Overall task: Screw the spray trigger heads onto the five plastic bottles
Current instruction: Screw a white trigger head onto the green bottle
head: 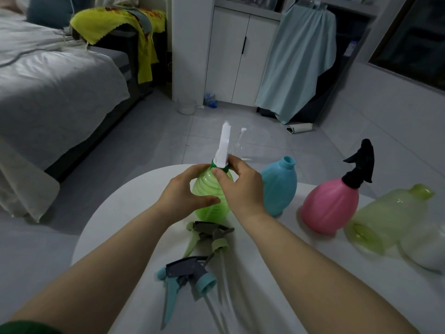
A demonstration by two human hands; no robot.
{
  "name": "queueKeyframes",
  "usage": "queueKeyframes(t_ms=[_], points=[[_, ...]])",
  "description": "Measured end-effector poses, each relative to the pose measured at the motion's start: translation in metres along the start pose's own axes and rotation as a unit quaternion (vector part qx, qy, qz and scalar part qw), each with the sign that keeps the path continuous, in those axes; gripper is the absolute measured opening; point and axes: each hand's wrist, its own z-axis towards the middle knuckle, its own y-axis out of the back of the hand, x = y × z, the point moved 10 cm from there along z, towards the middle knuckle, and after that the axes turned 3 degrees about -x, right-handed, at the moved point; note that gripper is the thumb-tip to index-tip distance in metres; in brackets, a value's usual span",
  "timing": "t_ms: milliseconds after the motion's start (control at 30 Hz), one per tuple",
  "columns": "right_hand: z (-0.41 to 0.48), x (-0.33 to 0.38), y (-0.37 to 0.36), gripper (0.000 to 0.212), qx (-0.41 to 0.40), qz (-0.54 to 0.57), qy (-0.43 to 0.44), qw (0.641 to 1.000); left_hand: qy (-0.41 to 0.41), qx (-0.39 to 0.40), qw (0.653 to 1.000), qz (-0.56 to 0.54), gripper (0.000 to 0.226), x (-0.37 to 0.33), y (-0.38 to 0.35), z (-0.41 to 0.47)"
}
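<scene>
A bright green bottle (206, 189) stands on the white round table (277, 273). My left hand (183, 196) wraps its body. My right hand (240, 184) pinches the green collar of the white trigger head (224, 145) sitting on its neck. To the right stand a blue bottle (280, 186) with a bare neck and a pink bottle (330, 206) wearing a black trigger head (360, 162). A pale yellow-green bottle (390, 218) lies on its side at far right. Two loose trigger heads lie in front: a grey-and-pale-green trigger head (209, 233) and a grey-and-teal trigger head (187, 273).
A whitish bottle or object (423, 249) lies blurred at the table's right edge. Beyond the table are a bed (48, 80) on the left, a white cabinet (236, 56), a hanging pale blue cloth (301, 56) and a tiled floor with a clear jar (186, 107).
</scene>
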Motion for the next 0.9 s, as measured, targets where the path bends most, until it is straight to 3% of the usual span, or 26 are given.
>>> queueKeyframes(t_ms=[200, 333, 433, 667, 800, 900], points=[[0.007, -0.002, 0.001, 0.033, 0.065, 0.036, -0.028, 0.997, 0.003, -0.010, 1.000, 0.000, 0.071, 0.003, -0.004, 0.003], [0.000, -0.011, 0.003, 0.051, 0.117, 0.012, -0.038, 0.992, 0.014, -0.017, 1.000, 0.007, 0.072, 0.006, -0.002, 0.012], [-0.018, -0.025, 0.012, 0.041, 0.132, -0.006, -0.059, 0.989, 0.027, -0.031, 0.999, 0.016, 0.073, 0.008, 0.001, 0.025], [-0.079, -0.029, 0.000, 0.028, 0.282, -0.074, -0.052, 0.955, 0.055, -0.031, 0.998, 0.017, 0.086, 0.020, 0.002, 0.025], [-0.094, -0.017, -0.009, 0.019, 0.330, -0.103, -0.040, 0.938, 0.061, -0.063, 0.994, 0.057, 0.071, 0.022, 0.019, -0.003], [-0.108, -0.010, -0.021, 0.012, 0.382, -0.147, -0.032, 0.912, 0.008, -0.066, 0.987, 0.147, 0.050, 0.017, 0.029, -0.038]])
